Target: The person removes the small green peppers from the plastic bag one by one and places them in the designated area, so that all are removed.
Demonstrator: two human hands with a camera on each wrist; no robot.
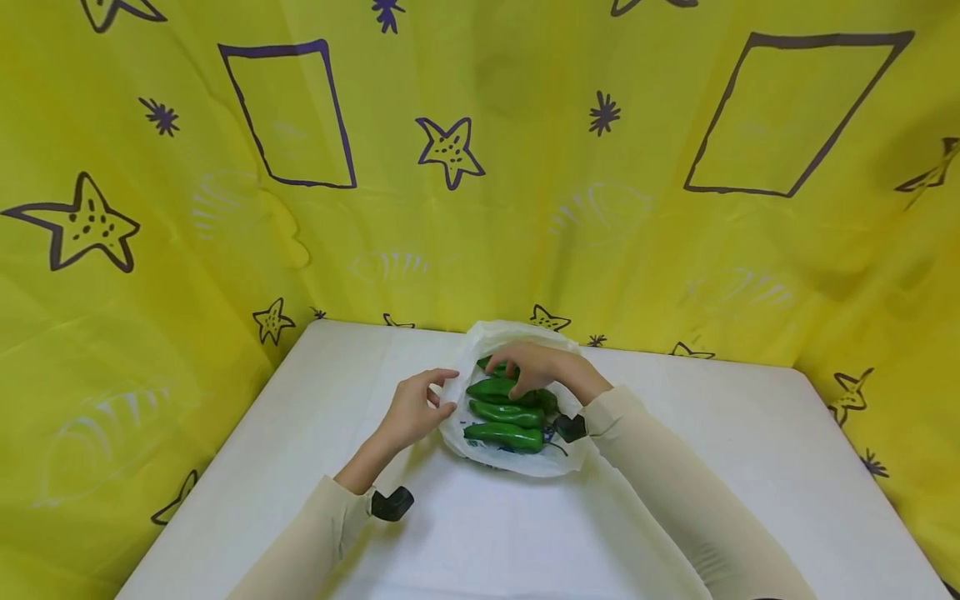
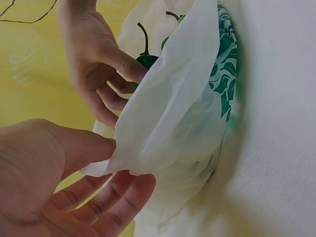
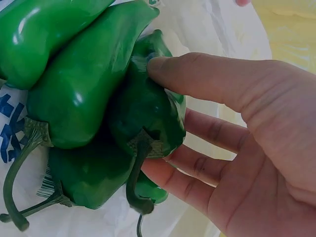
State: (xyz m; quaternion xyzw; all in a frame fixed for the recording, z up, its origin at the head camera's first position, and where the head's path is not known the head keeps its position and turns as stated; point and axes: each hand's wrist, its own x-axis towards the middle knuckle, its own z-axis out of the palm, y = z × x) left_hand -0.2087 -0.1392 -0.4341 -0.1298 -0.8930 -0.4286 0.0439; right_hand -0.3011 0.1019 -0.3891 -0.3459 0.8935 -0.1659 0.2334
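Observation:
A white plastic bag point(image 1: 525, 467) lies with its mouth spread on the table, several long green peppers inside. My left hand point(image 1: 412, 408) is at the bag's left rim; in the left wrist view its thumb and fingers point(image 2: 121, 205) pinch the thin edge of the bag point(image 2: 168, 118). Inside the bag, my right hand point(image 1: 532, 364) reaches over the far peppers. The right wrist view shows its thumb on top of a dark green pepper point(image 3: 148, 108) and its fingers curled round the side. Beside that one lie other peppers point(image 3: 81, 84) with curved stems.
The bag rests on a white table point(image 1: 465, 533). A yellow curtain point(image 1: 517, 225) printed with starfish and shells hangs behind the table and along both sides. Each sleeve carries a small black wrist device point(image 1: 392, 504).

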